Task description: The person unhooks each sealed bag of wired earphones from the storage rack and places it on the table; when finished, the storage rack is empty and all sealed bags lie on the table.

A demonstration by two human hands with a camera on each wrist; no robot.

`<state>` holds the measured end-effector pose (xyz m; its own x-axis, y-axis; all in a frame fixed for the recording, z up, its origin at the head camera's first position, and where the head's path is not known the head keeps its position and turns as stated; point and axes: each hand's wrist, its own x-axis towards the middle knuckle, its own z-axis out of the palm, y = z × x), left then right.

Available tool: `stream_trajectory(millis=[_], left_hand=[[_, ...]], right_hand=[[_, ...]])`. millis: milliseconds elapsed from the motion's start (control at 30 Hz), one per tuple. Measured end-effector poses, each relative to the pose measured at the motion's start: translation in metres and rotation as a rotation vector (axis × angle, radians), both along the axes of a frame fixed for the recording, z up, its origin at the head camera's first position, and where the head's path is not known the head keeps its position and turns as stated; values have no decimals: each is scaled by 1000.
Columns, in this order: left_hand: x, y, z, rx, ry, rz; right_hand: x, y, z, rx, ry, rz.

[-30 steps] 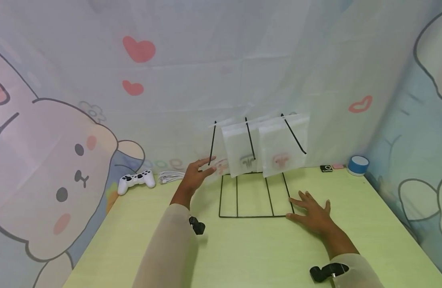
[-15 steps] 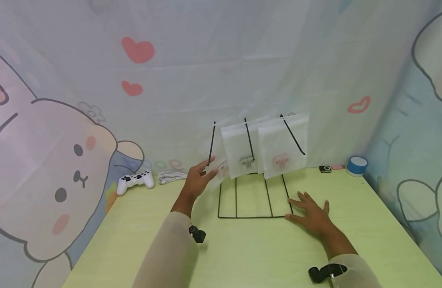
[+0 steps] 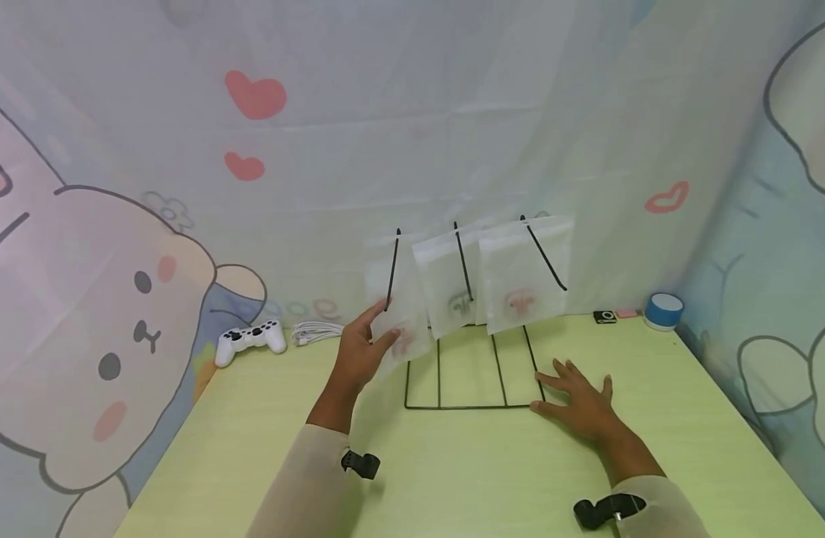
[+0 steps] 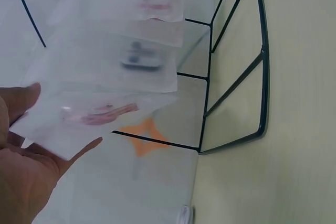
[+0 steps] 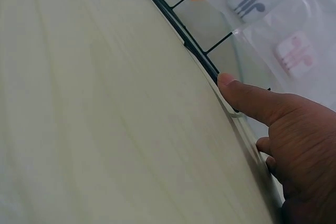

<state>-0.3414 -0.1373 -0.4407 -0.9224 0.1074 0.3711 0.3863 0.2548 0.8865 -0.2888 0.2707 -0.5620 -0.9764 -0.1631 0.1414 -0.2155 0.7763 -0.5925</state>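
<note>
A black wire rack (image 3: 473,407) stands on the green table (image 3: 453,478), and three upright hooks rise from its back. Three translucent bags with earphones inside are at the hooks. My left hand (image 3: 362,347) pinches the lower corner of the left bag (image 3: 399,299) between thumb and fingers; in the left wrist view that bag (image 4: 94,114) lies across my fingers (image 4: 84,149). The middle bag (image 3: 453,284) and right bag (image 3: 523,276) hang free. My right hand (image 3: 581,407) lies flat on the table, its thumb (image 5: 247,98) touching the rack's (image 5: 178,24) front right corner.
A white game controller (image 3: 249,340) and a coiled white cable (image 3: 314,330) lie at the table's back left. A small black device (image 3: 604,317) and a blue-and-white round object (image 3: 660,308) sit at the back right. Printed curtains close in the table on three sides.
The left bag has come up from low behind the rack to the left hook, and my left hand now grips its corner. My right hand has stayed put.
</note>
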Motion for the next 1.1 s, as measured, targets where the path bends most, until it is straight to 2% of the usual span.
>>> stream_trajectory(millis=[100,333,467,567,767,967,1100], left_hand=[[9,-5,4,-13,17,6],[28,-16,6,-163,83,125],[37,-21,7,-195,113,131],[44,-25,7,-195,79,124],[54,-28,11,-184,-51,55],[66,-32,20,-238,-71,32],[73,-37,21,-244,-84,36]], right_hand=[[0,-2,0,4,4,3],[-1,-3,1,-3,11,10],[-2,-2,0,-4,15,9],[-2,-2,0,-2,16,11],[-1,1,0,5,18,2],[0,1,1,-17,5,9],[0,0,1,-18,1,7]])
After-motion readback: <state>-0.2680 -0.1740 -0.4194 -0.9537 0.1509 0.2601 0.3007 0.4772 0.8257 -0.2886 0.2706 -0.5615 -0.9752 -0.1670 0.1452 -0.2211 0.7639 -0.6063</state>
